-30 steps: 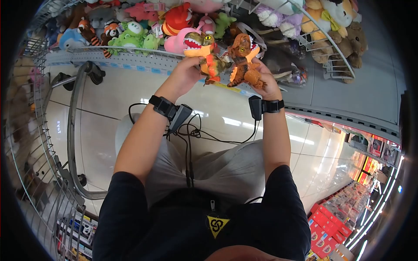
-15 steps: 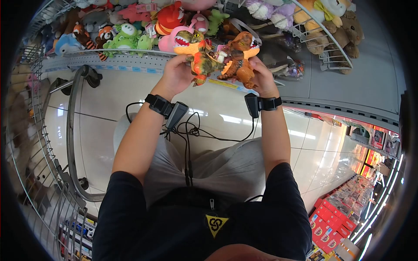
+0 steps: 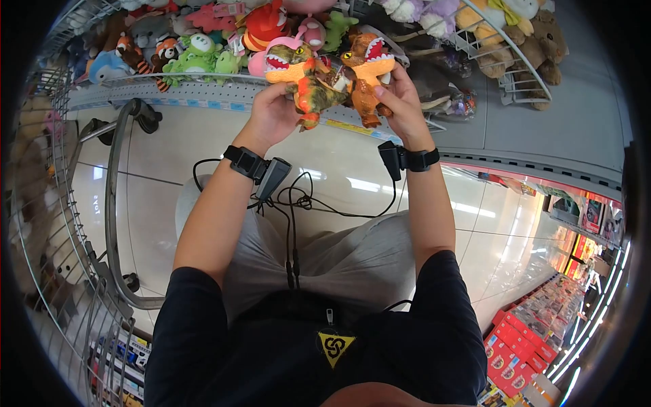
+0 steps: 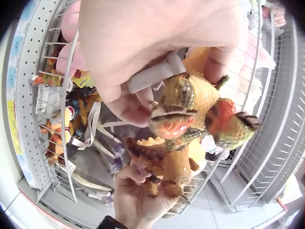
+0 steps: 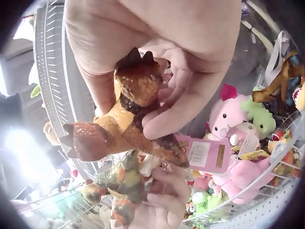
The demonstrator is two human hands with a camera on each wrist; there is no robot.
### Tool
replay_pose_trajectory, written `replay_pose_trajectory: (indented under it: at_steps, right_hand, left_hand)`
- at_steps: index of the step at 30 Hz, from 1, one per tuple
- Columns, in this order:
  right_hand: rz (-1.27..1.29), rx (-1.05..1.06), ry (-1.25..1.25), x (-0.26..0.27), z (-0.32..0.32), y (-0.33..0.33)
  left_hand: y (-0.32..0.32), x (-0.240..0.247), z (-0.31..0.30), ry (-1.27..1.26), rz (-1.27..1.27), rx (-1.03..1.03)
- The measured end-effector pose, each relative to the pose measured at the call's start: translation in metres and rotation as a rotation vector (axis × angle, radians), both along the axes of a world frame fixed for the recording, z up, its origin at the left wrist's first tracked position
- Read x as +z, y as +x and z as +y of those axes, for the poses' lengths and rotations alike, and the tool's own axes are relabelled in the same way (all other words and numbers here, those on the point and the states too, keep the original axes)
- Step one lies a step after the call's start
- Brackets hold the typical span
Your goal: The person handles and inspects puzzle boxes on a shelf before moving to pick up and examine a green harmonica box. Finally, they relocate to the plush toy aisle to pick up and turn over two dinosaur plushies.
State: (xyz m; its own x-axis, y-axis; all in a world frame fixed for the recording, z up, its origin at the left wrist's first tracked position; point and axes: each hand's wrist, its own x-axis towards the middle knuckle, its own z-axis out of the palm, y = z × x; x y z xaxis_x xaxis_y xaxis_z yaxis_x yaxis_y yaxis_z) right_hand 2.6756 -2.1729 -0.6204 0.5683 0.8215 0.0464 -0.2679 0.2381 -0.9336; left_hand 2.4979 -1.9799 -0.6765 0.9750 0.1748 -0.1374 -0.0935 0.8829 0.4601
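Two toy dinosaurs with gaping, toothed mouths are held side by side in the head view. My left hand grips the green and orange one by its back, on the left. My right hand grips the brown and orange one, its thumb across the body. In the left wrist view, the green dinosaur hangs from curled fingers, with a white plastic piece against them. In the right wrist view, fingers pinch the brown dinosaur around its middle.
Plush toys fill the wire-fronted shelf behind the hands. A wire basket holds more plush at upper right. A wire rack and metal frame stand at left; black cables hang below the wrists.
The brown dinosaur has turned, its open mouth now higher and facing up to the right, with my right fingers shifted on it. The green one has moved slightly left since the earliest frame.
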Motion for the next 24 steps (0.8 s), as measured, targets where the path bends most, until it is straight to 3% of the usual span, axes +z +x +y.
replay_pose_trajectory:
  at_steps: [5,12,18,24]
  right_hand:
    - [-0.139,-0.043,-0.106,0.009,0.001,-0.007]
    - [-0.102,-0.054,-0.169,0.013,-0.005,-0.009]
    - [-0.030,-0.122,-0.190,0.022,-0.011,-0.024]
    - [0.018,-0.233,-0.172,0.005,-0.021,-0.044]
  left_hand:
    - [-0.004,0.009,-0.003,-0.071,0.005,0.057]
    - [-0.005,0.022,-0.007,-0.059,0.015,0.097]
    - [-0.004,0.017,-0.009,-0.134,-0.038,0.000]
    - [0.001,0.011,-0.011,0.035,0.039,0.050]
